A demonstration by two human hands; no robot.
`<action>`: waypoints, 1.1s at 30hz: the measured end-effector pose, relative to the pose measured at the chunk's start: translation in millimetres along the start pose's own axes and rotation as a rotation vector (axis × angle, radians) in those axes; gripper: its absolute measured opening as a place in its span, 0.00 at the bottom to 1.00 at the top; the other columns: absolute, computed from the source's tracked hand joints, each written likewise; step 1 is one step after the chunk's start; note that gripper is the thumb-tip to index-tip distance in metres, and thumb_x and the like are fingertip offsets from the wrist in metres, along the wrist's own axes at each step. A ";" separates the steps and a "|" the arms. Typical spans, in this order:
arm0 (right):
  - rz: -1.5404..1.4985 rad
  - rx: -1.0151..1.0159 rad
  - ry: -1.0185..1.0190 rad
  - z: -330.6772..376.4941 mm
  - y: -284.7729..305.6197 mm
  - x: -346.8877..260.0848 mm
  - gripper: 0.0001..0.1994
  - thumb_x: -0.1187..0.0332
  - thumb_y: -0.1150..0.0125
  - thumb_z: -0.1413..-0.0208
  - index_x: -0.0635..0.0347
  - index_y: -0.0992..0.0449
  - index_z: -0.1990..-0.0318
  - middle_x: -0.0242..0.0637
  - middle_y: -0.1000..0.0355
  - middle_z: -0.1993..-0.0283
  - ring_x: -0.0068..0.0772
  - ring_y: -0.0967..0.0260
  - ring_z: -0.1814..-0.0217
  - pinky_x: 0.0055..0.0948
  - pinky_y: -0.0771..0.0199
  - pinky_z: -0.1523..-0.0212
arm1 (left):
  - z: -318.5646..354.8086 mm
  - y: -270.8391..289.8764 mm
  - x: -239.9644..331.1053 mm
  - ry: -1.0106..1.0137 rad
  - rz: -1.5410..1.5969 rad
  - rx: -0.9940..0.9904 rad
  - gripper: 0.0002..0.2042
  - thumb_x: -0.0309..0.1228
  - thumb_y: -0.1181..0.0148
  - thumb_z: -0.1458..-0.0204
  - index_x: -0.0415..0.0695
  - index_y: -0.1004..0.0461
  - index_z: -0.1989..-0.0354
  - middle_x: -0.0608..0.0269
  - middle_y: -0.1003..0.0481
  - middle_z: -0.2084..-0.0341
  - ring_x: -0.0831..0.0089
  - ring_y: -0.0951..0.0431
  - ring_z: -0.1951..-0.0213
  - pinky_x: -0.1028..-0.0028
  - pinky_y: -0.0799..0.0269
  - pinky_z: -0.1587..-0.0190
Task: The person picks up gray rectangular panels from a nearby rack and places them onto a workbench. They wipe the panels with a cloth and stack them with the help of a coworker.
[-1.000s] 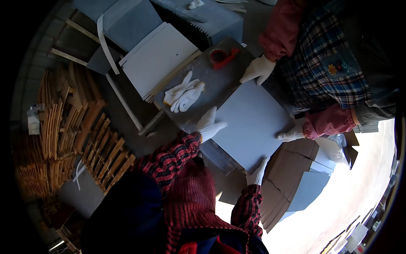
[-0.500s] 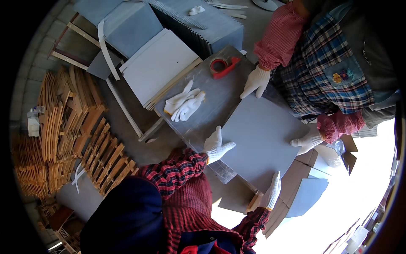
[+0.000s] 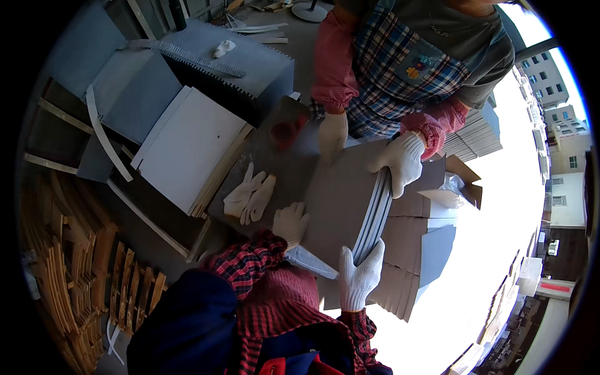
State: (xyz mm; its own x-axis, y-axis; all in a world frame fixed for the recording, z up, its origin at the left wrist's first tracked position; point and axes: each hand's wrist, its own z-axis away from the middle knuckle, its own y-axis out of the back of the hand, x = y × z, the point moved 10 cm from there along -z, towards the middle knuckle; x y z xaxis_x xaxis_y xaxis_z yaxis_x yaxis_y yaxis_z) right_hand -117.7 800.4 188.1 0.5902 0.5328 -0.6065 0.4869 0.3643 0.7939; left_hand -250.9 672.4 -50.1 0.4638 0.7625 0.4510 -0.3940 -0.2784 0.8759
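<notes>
A stack of several flat grey panels (image 3: 337, 203) lies between me and a co-worker, its layered right edge showing. My right hand (image 3: 361, 275), in a white knit glove, grips the stack's near right corner, thumb and fingers on either side of it. At the left edge rests my gloved left hand (image 3: 291, 223), fingers stretched out, slightly blurred. Across from me, the co-worker's gloved hands (image 3: 400, 162) touch the far edge and the right edge. A spare pair of white gloves (image 3: 249, 195) lies on the dark worktable (image 3: 278, 172), left of the panels.
Beyond the gloves sits a red tape dispenser (image 3: 286, 132), blurred. White boards (image 3: 190, 147) are stacked at the left, before large grey panel stacks (image 3: 231, 56). Wooden frames (image 3: 69, 250) stand at lower left. Cartons (image 3: 400, 269) and an opened box (image 3: 455, 184) are to the right.
The view has shifted to the right. The panels' right edge now shows several layers, and the co-worker's hand there has closed around it. My right hand has moved in around the near corner.
</notes>
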 end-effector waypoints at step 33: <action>-1.605 0.824 -0.590 109.0 -74.1 88.6 0.39 0.34 0.70 0.35 0.63 0.34 0.39 0.46 0.35 0.38 0.43 0.38 0.35 0.44 0.40 0.33 | 85.2 222.1 226.8 -1.495 0.137 -0.075 0.10 0.43 0.43 0.49 0.53 0.21 0.71 0.68 0.27 0.76 0.71 0.28 0.62 0.61 0.44 0.39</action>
State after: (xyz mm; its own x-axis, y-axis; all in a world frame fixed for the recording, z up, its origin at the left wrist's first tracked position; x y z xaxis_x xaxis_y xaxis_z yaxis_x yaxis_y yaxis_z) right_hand -31.3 737.3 70.6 -0.6426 -0.2496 -0.7244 0.7610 -0.3182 -0.5653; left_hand -165.5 733.8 261.3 0.7627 -0.5614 0.3210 -0.5170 -0.2313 0.8241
